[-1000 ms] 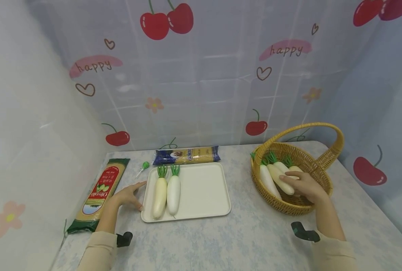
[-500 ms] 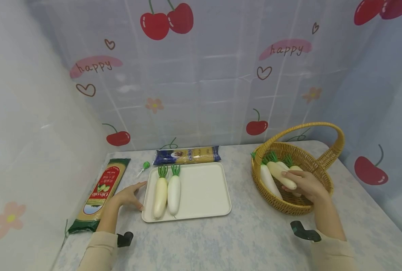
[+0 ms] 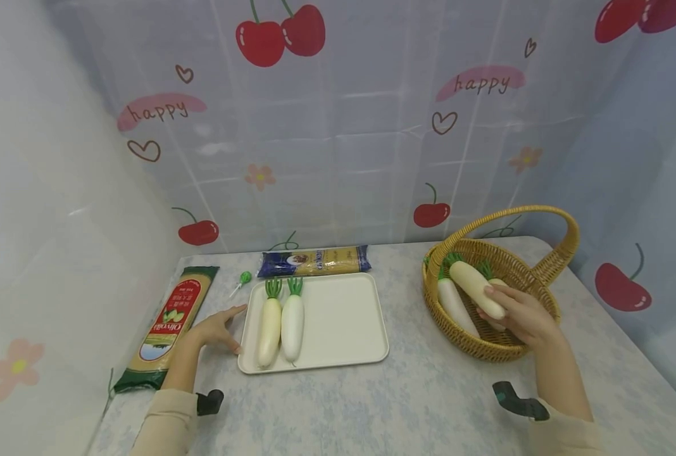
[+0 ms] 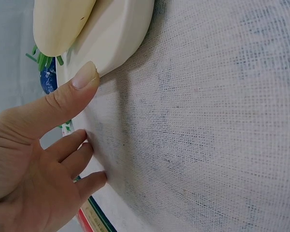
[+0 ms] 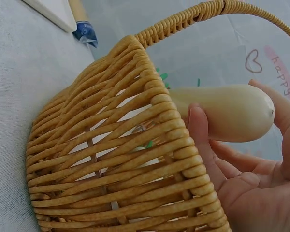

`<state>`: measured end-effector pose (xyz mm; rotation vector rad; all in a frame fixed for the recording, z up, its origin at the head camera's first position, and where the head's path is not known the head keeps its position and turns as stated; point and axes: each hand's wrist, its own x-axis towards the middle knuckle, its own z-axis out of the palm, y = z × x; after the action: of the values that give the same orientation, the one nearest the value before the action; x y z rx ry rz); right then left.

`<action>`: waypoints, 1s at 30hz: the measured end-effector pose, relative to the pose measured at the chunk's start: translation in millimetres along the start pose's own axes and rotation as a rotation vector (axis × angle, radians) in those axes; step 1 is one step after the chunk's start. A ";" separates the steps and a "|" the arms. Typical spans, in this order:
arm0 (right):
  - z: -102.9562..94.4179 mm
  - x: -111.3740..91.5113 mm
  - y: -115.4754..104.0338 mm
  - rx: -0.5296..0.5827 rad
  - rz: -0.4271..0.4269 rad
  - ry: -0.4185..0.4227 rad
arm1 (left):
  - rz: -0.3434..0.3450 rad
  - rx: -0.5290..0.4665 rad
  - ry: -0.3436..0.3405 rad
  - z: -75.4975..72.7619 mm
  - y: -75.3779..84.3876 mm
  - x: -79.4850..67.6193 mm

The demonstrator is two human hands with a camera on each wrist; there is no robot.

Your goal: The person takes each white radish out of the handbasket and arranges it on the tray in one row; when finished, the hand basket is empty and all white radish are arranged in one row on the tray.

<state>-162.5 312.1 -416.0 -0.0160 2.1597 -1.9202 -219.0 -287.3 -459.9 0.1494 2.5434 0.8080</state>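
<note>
My right hand (image 3: 523, 315) grips a cream-white radish (image 3: 475, 288) by its lower end, tilted up over the wicker basket (image 3: 543, 297). In the right wrist view the radish (image 5: 237, 113) rises past the basket's rim (image 5: 169, 116), thumb and fingers on opposite sides. Another white radish (image 3: 456, 304) lies in the basket's left side, and more are partly hidden under my hand. My left hand (image 3: 215, 330) is spread at the left edge of the white tray (image 3: 344, 323); its thumb (image 4: 84, 79) is right at the rim. Two radishes, one cream (image 3: 269, 332) and one white (image 3: 292, 329), lie side by side on the tray.
A blue and yellow pasta packet (image 3: 315, 261) lies behind the tray. Left of my left hand is a green and red pasta packet (image 3: 169, 323), with a green lollipop (image 3: 245, 278) nearby. The basket's tall handle (image 3: 514, 212) arches over it.
My right hand has lifted the cream radish upward from the others in the basket, shifting it slightly right. My left hand and the tray have stayed in place.
</note>
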 end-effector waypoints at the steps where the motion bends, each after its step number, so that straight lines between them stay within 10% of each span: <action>1: -0.1 -1.0 0.1 0.010 -0.005 0.000 | 0.001 0.005 0.000 -0.1 0.7 -0.3; 30: 1.0 -45.2 14.6 0.174 -0.232 -0.059 | 0.008 0.022 0.002 -0.5 3.4 -3.1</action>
<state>-116.2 320.9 -422.3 -0.2989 2.0209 -2.1984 -216.5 -285.5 -456.4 0.1661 2.5553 0.7838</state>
